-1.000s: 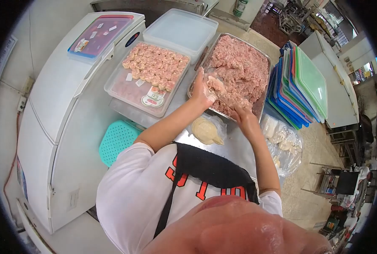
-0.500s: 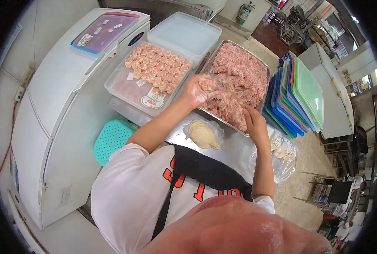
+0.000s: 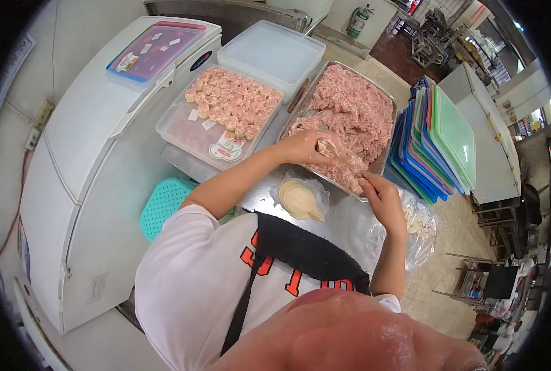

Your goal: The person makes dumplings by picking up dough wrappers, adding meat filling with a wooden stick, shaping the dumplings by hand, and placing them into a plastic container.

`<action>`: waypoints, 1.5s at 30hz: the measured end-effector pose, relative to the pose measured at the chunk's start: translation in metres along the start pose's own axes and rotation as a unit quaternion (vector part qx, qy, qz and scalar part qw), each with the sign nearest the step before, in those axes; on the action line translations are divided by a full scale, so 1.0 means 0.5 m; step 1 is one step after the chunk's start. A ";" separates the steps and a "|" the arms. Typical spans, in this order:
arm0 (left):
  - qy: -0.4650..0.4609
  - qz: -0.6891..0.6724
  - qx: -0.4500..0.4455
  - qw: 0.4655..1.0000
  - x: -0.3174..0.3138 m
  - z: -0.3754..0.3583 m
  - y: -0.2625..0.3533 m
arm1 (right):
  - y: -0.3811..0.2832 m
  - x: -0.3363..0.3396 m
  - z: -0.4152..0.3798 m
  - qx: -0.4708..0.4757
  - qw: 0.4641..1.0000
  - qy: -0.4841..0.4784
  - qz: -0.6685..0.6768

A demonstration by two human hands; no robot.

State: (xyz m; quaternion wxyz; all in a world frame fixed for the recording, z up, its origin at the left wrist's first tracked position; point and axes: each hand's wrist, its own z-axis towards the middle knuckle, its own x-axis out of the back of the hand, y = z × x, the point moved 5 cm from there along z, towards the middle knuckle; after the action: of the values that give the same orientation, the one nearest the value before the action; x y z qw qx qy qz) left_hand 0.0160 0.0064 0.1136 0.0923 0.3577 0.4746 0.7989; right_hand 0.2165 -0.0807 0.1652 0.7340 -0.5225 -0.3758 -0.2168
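My left hand (image 3: 305,146) is cupped around a dumpling (image 3: 326,148), a pale wrapper with pink meat in it, over the near left side of a metal tray. The tray (image 3: 391,139) is heaped with pink ground meat (image 3: 356,99). My right hand (image 3: 382,195) is closed on the end of a thin spatula (image 3: 356,170), whose other end points toward the left hand and is partly hidden by meat. Closer to my body, a stack of round dough wrappers (image 3: 297,199) lies on plastic on the metal table (image 3: 343,219).
Rows of filled dumplings (image 3: 232,102) sit on a clear plastic lidded box (image 3: 179,133) at left. Behind it stand stacked clear containers (image 3: 269,52). Colored lids (image 3: 439,142) are stacked at right, near a plastic bag (image 3: 421,232). A white freezer (image 3: 96,154) and a teal basket (image 3: 164,201) flank the left.
My left hand has turned from palm-up to cupped, and moved slightly right and nearer, over the meat. My right hand has come slightly lower, still gripping the spatula.
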 end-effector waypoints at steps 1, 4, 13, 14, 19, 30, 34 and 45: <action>0.016 0.012 -0.050 0.999 0.001 0.002 0.010 | 0.000 0.000 -0.001 -0.022 1.000 -0.004 0.007; -0.024 -0.030 0.014 0.999 -0.003 0.006 0.006 | 0.022 -0.004 -0.009 -0.054 0.998 0.004 0.024; -0.074 -0.102 0.072 0.989 -0.017 -0.008 -0.002 | 0.031 -0.029 -0.011 -0.039 0.999 0.013 0.023; -0.072 -0.102 0.073 0.990 -0.014 -0.009 0.000 | 0.023 -0.029 -0.009 -0.030 0.999 0.003 0.012; -0.066 -0.049 0.042 0.996 -0.008 -0.007 0.011 | 0.019 -0.034 -0.004 -0.041 0.999 -0.023 0.021; -0.078 0.026 0.031 0.996 -0.013 -0.003 -0.053 | 0.106 -0.035 0.012 -0.068 0.997 -0.033 0.002; 0.020 -0.006 0.061 0.998 0.017 -0.019 -0.072 | 0.176 -0.016 0.021 -0.161 0.987 -0.016 0.000; 0.076 0.024 0.036 0.996 0.063 -0.034 -0.068 | 0.194 -0.124 0.039 -0.073 0.985 -0.101 -0.120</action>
State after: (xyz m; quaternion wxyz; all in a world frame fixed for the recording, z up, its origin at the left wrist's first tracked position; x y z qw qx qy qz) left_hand -0.0246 0.0284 0.0959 0.0240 0.3107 0.4998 0.8081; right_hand 0.2405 -0.0321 0.0618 0.6211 -0.5448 -0.4911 -0.2762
